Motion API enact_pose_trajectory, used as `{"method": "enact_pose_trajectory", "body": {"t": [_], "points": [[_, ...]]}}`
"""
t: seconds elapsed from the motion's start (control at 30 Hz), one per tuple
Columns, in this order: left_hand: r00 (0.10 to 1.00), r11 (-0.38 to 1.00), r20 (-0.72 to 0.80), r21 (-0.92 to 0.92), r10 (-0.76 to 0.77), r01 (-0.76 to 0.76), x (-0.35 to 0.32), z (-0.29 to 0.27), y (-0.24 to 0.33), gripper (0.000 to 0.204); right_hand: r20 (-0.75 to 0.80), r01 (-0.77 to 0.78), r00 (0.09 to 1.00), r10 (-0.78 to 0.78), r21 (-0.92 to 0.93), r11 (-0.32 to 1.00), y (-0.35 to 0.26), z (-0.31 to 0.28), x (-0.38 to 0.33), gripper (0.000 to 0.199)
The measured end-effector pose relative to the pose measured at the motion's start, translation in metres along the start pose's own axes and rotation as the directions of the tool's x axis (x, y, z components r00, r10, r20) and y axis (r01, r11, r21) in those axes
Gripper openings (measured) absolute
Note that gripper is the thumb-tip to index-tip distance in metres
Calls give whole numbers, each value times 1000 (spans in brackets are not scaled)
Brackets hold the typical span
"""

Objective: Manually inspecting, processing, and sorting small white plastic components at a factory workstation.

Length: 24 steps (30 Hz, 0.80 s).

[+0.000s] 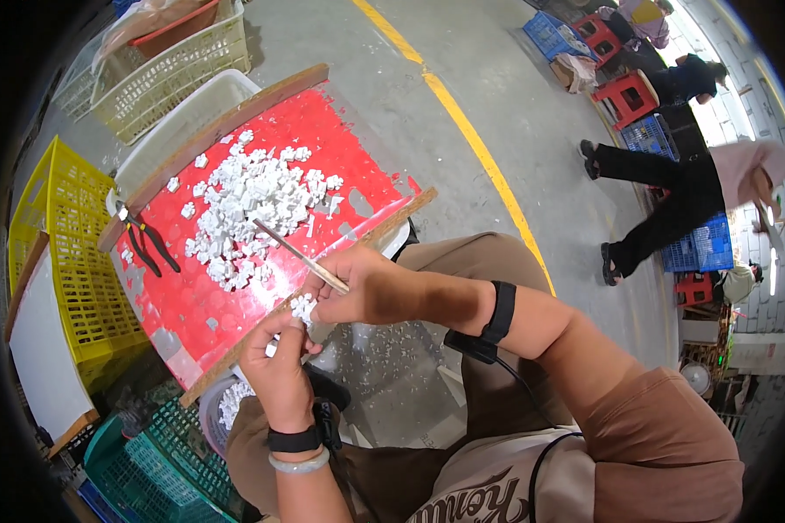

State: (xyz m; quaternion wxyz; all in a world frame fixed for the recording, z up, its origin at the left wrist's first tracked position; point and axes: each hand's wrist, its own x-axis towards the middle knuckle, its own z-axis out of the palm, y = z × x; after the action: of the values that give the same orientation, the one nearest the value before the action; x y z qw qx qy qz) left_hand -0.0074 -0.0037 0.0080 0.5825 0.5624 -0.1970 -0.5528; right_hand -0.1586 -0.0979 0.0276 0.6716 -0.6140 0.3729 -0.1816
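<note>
Two-handed work at a low table, seen from the worker's head. The left hand (275, 357) pinches a small white piece (303, 308) between thumb and fingertips, just beyond the table's near edge; this grip probably steadies the piece while leaving part of it exposed. The right hand (354, 272) is closed around the pale handle of a slim tool (288, 245), its thumb near the piece. The tool's far end points away from the body, toward the table; whether its working edge touches the piece cannot be told. Holding both close in front of the lap presumably brings the small part within easy sight.

Beyond the hands, a loose heap of similar white pieces (257, 196) lies on the red-topped table (340, 131), within reach. Wooden strips, a near rail (397, 218) and a far rail (227, 142), border two sides and would likely keep pieces from sliding off. Pliers (153, 246) with dark handles rest at the left, apart from the main heap, apparently set aside but handy.

Below the near edge, a pail (206, 410) contains more white pieces, perhaps placed there to catch or store them. A yellow crate (70, 253) stands left of the table.
</note>
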Motion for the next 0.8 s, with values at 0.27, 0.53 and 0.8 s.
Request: {"method": "enact_pose_trajectory", "body": {"t": [0.27,0.53,0.8], "points": [[991,950,-23,287,135,-123,8,19,3,7,58,-280,960,275,107,954,-14,-19,-3,15],[994,914,-111,403,6,40,-26,19,49,35,8,-20,1000,20,40,999,27,17,21,20],[967,828,-51,530,249,-185,-19,24,29,20,-153,118,977,-149,-195,974,14,9,7,20]]}}
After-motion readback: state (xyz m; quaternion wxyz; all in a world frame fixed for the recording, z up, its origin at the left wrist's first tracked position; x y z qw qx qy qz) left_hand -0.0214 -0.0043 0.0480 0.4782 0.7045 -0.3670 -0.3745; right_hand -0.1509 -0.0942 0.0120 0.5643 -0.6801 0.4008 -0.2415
